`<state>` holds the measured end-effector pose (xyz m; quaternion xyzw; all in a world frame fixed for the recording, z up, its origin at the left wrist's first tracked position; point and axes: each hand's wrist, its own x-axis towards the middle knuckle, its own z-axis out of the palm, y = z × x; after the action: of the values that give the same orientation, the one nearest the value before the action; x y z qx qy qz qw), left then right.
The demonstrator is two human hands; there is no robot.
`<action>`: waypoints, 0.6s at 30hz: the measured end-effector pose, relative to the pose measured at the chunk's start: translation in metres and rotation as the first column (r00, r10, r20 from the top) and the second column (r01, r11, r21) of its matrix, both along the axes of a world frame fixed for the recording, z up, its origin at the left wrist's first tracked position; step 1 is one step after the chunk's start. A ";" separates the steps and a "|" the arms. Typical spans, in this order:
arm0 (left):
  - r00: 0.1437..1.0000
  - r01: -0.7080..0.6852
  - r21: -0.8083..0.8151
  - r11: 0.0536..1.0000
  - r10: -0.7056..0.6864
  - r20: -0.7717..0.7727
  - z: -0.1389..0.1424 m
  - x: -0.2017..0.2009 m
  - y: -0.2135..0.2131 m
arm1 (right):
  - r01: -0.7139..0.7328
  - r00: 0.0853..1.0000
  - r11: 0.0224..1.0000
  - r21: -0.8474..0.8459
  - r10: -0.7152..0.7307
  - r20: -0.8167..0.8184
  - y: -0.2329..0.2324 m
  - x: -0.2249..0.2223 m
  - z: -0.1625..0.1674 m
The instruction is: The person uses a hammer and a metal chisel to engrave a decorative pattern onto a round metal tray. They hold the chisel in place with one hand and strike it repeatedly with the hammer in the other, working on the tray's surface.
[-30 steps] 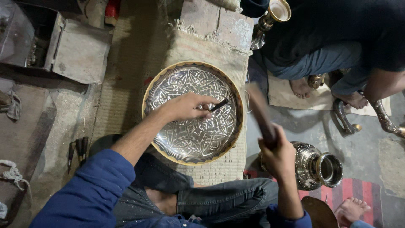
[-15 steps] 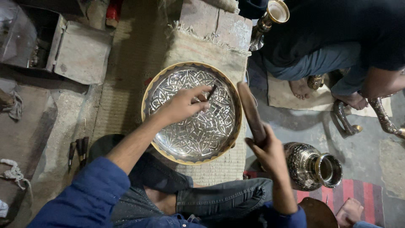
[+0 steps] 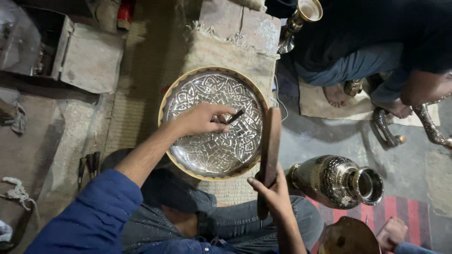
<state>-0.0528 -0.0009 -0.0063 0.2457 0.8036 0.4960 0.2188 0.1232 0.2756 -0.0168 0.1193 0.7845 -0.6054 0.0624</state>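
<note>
**Engraved round tray: chisel set on the face, mallet raised beside the rim**

The left hand (image 3: 200, 120) is resting on the centre of the engraved metal tray (image 3: 188, 101), its fingers pinched closed around a small dark chisel (image 3: 234, 116). The chisel is tilting, with its upper end pointing toward 2 o'clock and its lower end meeting the tray's patterned face under the fingertips. The exact contact point is hidden by the fingers.

The right hand (image 3: 274, 192) is sitting at 5 o'clock from the tray, just outside the rim. It is clenched around the lower part of a long wooden mallet (image 3: 270, 146). The mallet is standing nearly along the 12-to-6 o'clock line, its upper end lying level with the tray's 3 o'clock edge and just beside it; whether it is touching the rim cannot be told.

The tray is lying flat on a woven mat (image 3: 221, 51), directly in front of the person's folded knees.

A brass vase (image 3: 336, 181) is lying on its side at 4 o'clock from the tray, its mouth facing 3 o'clock. A second person is sitting at 2 o'clock, with one bare foot (image 3: 335, 95) on a cloth. Dark hand tools (image 3: 89, 165) are lying at 8 o'clock.
</note>
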 end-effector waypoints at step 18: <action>0.991 0.128 -0.046 0.991 -0.125 0.054 -0.008 -0.011 0.008 | -0.050 0.981 0.834 0.549 0.145 -0.131 0.036 -0.067 0.030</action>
<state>-0.0639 0.0075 -0.0146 0.2778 0.7925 0.4673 0.2764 0.0563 0.3116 0.0129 0.0404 0.9313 -0.3619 -0.0091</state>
